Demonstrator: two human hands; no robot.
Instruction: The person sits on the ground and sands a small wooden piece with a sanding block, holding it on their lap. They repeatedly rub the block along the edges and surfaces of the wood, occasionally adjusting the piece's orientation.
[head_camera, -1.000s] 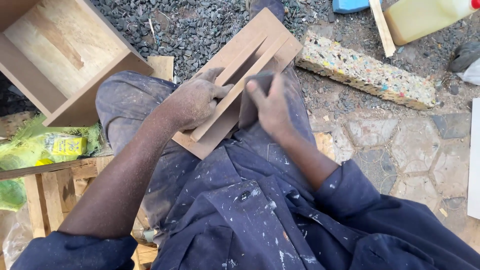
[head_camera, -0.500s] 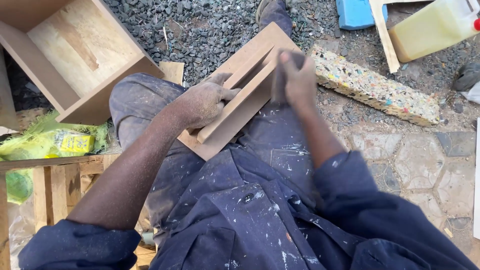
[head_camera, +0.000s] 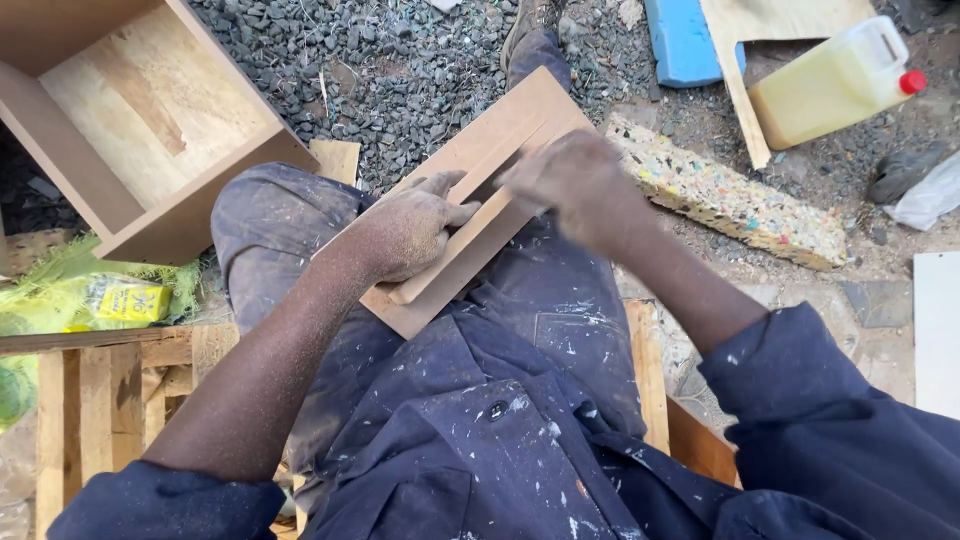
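Brown fibreboard panel (head_camera: 480, 200) rests across the lap; left hand (head_camera: 405, 232) presses flat to steady it, while right hand (head_camera: 565, 180), blurred, grip unclear, works its upper end.

Outdoor carpentry yard w/ gravel ground (head_camera: 400, 70), open wooden box (head_camera: 130, 120), foam slab (head_camera: 730, 195), offcut boards (head_camera: 770, 30).

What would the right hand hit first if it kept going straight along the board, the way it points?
Likely only more of the wooden panel under the right hand, then the shoe past its far end; motion blur leaves the exact heading unclear.
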